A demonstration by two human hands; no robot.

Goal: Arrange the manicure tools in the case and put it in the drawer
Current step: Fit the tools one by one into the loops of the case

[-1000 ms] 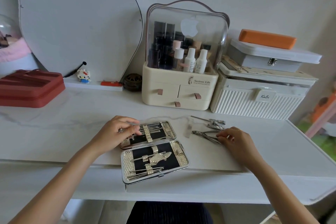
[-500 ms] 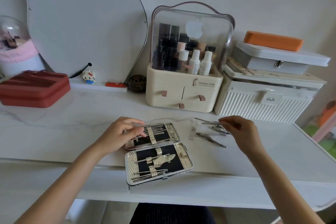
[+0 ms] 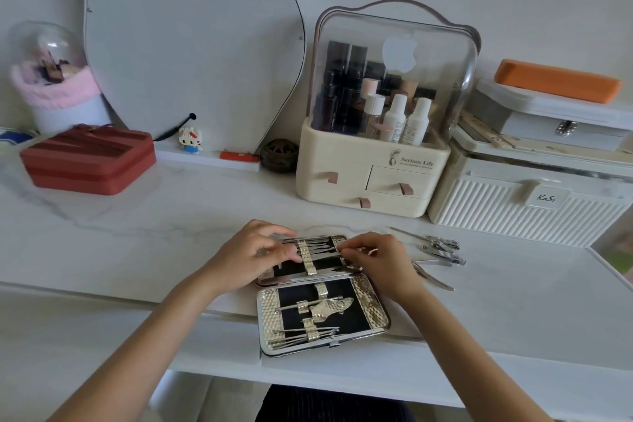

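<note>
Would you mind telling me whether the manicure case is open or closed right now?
Open. The manicure case lies spread flat on the table, both black-lined halves facing up with tools strapped inside.

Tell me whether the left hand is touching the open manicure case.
Touching. The head view shows the left hand resting on the far half of the manicure case, fingertips on its tool strip.

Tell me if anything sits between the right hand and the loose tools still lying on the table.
Nothing visible does. The right hand is at the far half of the open case, and the loose tools lie just to its right on bare table, with only tabletop in the gap.
</note>
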